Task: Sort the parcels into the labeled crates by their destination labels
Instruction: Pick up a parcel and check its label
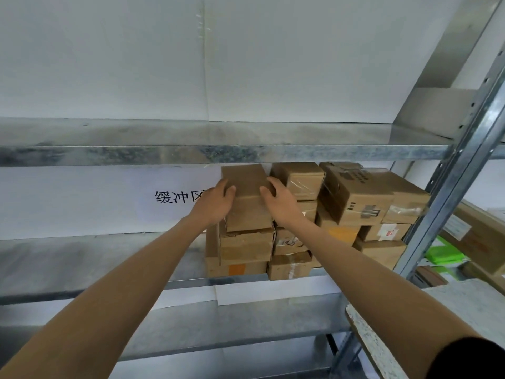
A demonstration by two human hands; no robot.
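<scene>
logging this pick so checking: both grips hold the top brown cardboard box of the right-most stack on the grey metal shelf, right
Not quite. The head view shows the left grip and the right grip holding the top brown cardboard box of the left-most stack on the grey metal shelf, not the right-most. The other stacks stand to its right.

I read soft, even light; shadows faint. Dull sheen on the grey galvanised steel shelf (191,153). Wide-angle bend leans the perforated grey metal upright (464,160). Focus slightly soft throughout.
</scene>
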